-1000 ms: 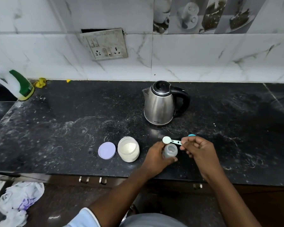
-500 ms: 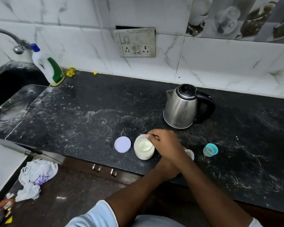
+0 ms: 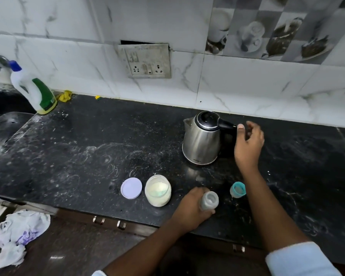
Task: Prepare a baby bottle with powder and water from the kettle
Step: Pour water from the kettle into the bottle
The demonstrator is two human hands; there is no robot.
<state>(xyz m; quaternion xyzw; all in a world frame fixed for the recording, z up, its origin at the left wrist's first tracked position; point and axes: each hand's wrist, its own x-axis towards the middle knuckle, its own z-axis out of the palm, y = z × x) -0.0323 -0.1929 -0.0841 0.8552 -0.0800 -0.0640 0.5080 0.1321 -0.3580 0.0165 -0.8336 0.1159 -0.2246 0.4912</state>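
Note:
On the black counter (image 3: pixel 88 152), my left hand (image 3: pixel 191 208) grips the small open baby bottle (image 3: pixel 209 201) near the front edge. My right hand (image 3: pixel 247 144) is at the black handle of the steel kettle (image 3: pixel 202 138), fingers apart and curling beside the handle, not closed on it. The open powder jar (image 3: pixel 158 190) holds pale powder, with what looks like the scoop inside it. Its lilac lid (image 3: pixel 131 188) lies flat to its left. The teal bottle cap (image 3: pixel 237 189) sits right of the bottle.
A white and green spray bottle (image 3: pixel 34 90) stands at the back left beside the sink (image 3: pixel 2 124) and a tap. A wall socket (image 3: pixel 145 62) is above the counter. A crumpled plastic bag (image 3: pixel 18 236) lies on the floor at lower left. Drawer handles sit below the counter edge.
My right hand left the powder jar without the scoop and moved right and back to the kettle's handle. My left hand still holds the bottle. The view swung slightly.

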